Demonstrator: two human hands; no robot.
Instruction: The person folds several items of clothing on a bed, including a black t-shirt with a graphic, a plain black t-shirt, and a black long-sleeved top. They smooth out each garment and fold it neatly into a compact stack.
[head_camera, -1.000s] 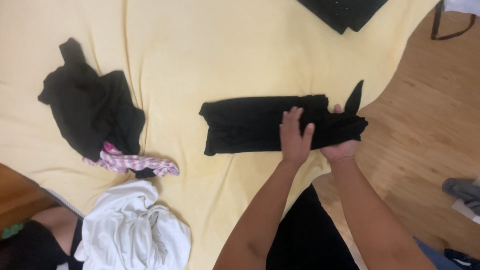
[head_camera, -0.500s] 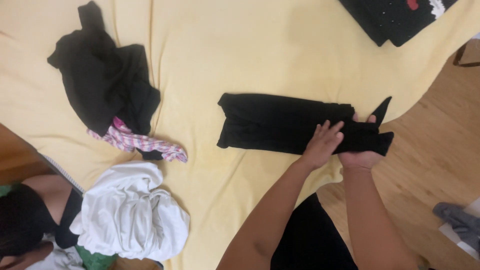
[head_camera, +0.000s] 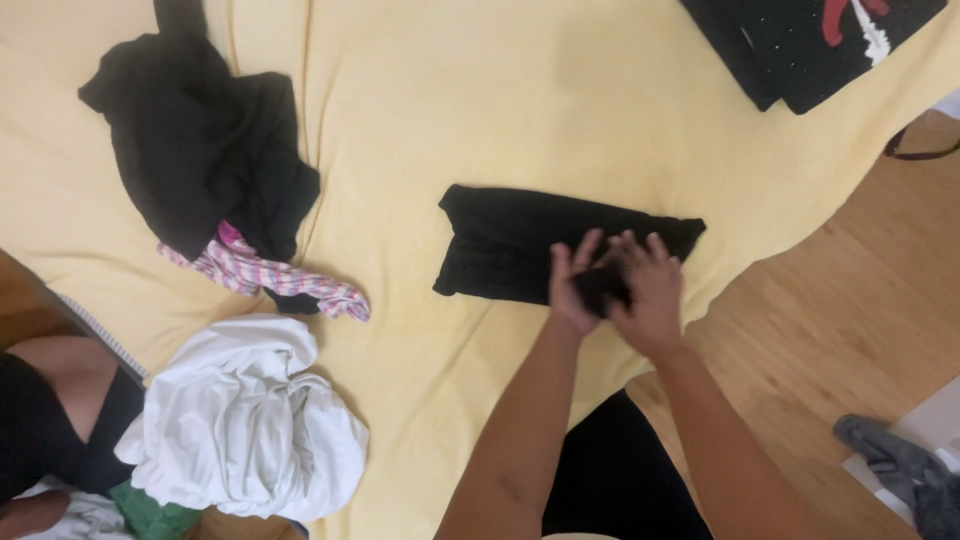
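Observation:
A black garment (head_camera: 510, 245) lies folded into a long strip on the yellow bed cover (head_camera: 470, 110). Both hands rest on its right part. My left hand (head_camera: 572, 285) presses on the cloth, fingers spread upward. My right hand (head_camera: 650, 285) grips the near right end of the garment, which is bunched between the two hands. The garment's left end lies flat and free.
A crumpled black garment (head_camera: 205, 150) with a pink striped cloth (head_camera: 275, 275) under it lies at the left. A white bundle (head_camera: 245, 420) sits at the lower left beside another person's limb (head_camera: 55, 370). Dark folded clothes (head_camera: 815, 45) lie top right. Wooden floor (head_camera: 850, 320) lies right.
The garment's pointed right end has been folded inward, making the strip shorter. Both hands shifted left over the fold. The view has also shifted.

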